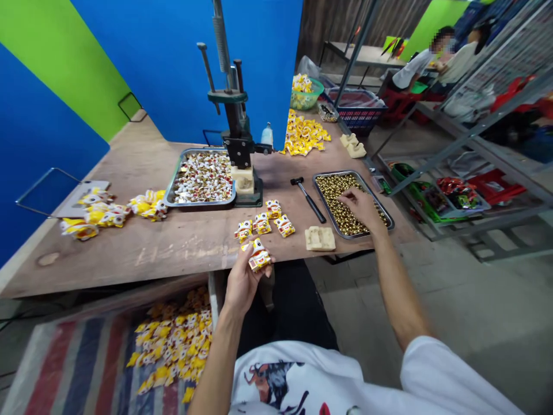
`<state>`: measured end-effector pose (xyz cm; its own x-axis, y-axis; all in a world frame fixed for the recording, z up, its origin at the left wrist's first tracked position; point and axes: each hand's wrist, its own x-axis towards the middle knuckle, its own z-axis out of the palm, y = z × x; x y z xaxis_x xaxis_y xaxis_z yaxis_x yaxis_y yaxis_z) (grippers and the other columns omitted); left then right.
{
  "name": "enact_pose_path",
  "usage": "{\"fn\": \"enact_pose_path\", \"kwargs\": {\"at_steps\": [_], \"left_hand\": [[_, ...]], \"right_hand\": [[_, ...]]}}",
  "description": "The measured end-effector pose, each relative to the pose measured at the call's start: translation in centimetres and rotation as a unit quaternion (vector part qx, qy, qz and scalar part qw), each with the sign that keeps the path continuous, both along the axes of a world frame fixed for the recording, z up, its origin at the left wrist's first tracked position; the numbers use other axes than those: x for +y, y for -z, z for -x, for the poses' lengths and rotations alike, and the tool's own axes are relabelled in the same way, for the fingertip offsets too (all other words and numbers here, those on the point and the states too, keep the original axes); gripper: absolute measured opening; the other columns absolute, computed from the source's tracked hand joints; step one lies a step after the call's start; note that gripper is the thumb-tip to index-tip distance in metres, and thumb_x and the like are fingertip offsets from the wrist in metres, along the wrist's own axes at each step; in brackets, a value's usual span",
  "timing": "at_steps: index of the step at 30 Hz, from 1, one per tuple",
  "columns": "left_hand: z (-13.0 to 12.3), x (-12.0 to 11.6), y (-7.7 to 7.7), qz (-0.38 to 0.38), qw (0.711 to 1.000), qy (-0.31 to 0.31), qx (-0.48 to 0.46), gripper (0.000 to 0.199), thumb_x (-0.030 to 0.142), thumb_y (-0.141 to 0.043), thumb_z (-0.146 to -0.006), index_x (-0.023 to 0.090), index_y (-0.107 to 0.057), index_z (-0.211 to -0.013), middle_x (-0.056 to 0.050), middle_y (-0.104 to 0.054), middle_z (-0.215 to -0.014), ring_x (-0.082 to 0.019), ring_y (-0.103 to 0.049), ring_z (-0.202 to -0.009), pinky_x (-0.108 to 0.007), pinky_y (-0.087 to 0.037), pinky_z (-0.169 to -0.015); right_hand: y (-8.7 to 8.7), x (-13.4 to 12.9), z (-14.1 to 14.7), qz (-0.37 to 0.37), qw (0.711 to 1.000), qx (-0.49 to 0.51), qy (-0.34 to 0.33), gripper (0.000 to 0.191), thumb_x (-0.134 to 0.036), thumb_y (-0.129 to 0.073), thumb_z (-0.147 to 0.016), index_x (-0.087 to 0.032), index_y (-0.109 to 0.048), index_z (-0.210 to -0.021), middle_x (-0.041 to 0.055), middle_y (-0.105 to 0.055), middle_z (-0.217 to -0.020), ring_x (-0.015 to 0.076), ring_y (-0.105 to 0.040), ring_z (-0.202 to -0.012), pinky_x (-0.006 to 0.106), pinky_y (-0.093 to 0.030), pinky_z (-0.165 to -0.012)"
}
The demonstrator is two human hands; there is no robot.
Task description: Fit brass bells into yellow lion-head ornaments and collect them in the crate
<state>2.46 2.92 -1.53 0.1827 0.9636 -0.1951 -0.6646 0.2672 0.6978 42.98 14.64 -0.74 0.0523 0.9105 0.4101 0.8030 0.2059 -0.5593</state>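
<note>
My left hand (241, 282) grips a small yellow-and-white cartoon figurine (259, 256) with a red mouth and dark eyes, held just off the table's front edge. Over a metal tray (317, 190) of shiny gold beads (341, 193), my right hand (363, 208) has its fingertips drawn together in a pinch. Whatever lies between those fingertips is too small to make out. Several similar figurines (261, 222) rest on the table just beyond my left hand. Between the hands are a black-handled hammer (309, 200) and a cream-coloured moulded block (320, 238).
A hand press (235, 124) stands beside a tray (201, 204) of small white, red and gold pieces. Yellow figurine parts (305, 135) are heaped behind it. Finished-looking figurines (103, 213) sit at left. Below is a striped sheet (86, 357) bearing yellow pieces. Two people sit far right.
</note>
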Motion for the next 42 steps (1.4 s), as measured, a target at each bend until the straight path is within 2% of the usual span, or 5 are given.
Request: {"fn": "enact_pose_path", "kwargs": {"at_steps": [7, 12, 24, 36, 42], "left_hand": [[-2.0, 0.5, -1.8, -0.043, 0.996, -0.029, 0.067, 0.053, 0.06, -0.083, -0.096, 0.02, -0.065, -0.127, -0.003, -0.07, -0.094, -0.019, -0.074, -0.073, -0.025, -0.055, -0.052], [-1.9, -0.3, -2.1, -0.074, 0.986, -0.067, 0.134, 0.056, 0.064, -0.076, -0.102, 0.026, -0.062, -0.14, -0.003, -0.072, -0.105, -0.016, -0.072, -0.079, -0.024, -0.058, -0.063], [-1.7, -2.4, -1.0, -0.095, 0.974, -0.093, 0.185, 0.054, 0.065, -0.063, -0.109, 0.028, -0.058, -0.148, -0.008, -0.072, -0.134, -0.024, -0.072, -0.123, -0.036, -0.057, -0.112], [-1.6, -2.7, -1.7, -0.092, 0.977, -0.106, 0.161, 0.04, 0.05, -0.077, -0.105, 0.027, -0.068, -0.136, -0.008, -0.073, -0.128, -0.024, -0.07, -0.125, -0.03, -0.055, -0.11], [-0.1, -3.4, -1.5, -0.093, 0.983, -0.016, 0.155, 0.046, 0.058, -0.078, -0.103, 0.025, -0.069, -0.135, -0.007, -0.073, -0.117, -0.025, -0.07, -0.115, -0.034, -0.056, -0.109]], "right_hand": [[-0.5, -10.4, 16.5, -0.095, 0.955, 0.191, -0.209, 0.014, -0.039, -0.085, -0.103, -0.025, -0.083, -0.108, 0.0035, -0.084, -0.1, 0.0211, -0.08, -0.092, 0.034, -0.066, -0.087], [0.4, -12.0, 22.0, -0.159, 0.947, 0.212, -0.182, 0.016, -0.031, -0.09, -0.099, -0.026, -0.082, -0.111, 0.0012, -0.084, -0.097, 0.0182, -0.079, -0.082, 0.032, -0.066, -0.082], [0.5, -11.6, 23.0, -0.211, 0.937, 0.194, -0.199, 0.014, -0.033, -0.093, -0.096, -0.024, -0.083, -0.103, 0.0018, -0.085, -0.086, 0.0185, -0.08, -0.072, 0.029, -0.065, -0.067], [0.6, -12.7, 22.3, -0.117, 0.948, 0.208, -0.213, 0.022, -0.041, -0.095, -0.093, -0.027, -0.085, -0.106, 0.0001, -0.082, -0.084, 0.0182, -0.074, -0.068, 0.031, -0.064, -0.065], [0.5, -13.4, 21.5, -0.139, 0.932, 0.148, -0.3, 0.025, -0.041, -0.088, -0.101, -0.026, -0.08, -0.119, 0.0026, -0.083, -0.092, 0.0173, -0.072, -0.071, 0.032, -0.063, -0.069]]}}
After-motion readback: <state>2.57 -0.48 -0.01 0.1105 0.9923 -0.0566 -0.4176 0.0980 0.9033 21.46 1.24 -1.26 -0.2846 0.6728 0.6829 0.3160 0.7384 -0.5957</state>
